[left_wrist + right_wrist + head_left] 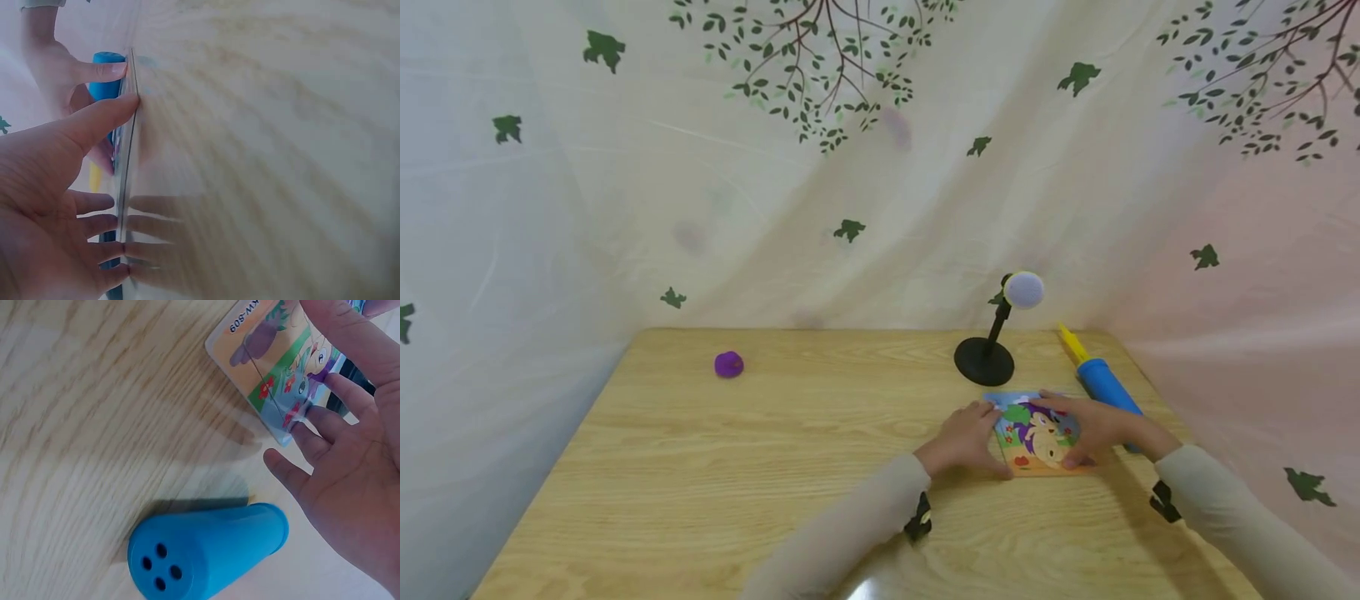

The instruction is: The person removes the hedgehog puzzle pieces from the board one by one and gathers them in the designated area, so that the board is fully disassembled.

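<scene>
A flat picture puzzle board (1037, 437) with a purple-haired cartoon animal lies on the table towards the right. Along its left edge my left hand (964, 437) rests with fingers and thumb spread; in the left wrist view the fingertips meet the board's thin edge (126, 156). My right hand (1096, 425) reaches over the board's right part, thumb near the front and fingers towards the back. In the right wrist view its fingers are spread over the printed face, where a thin seam crosses the corner (247, 378) marked KW-809.
Right of the board lies a blue hand pump (1105, 385) with a yellow nozzle. A small lamp (985, 361) on a round black base stands behind the board. A purple lump (728, 364) sits at the table's back left. A leaf-printed curtain surrounds the wooden table (700, 475).
</scene>
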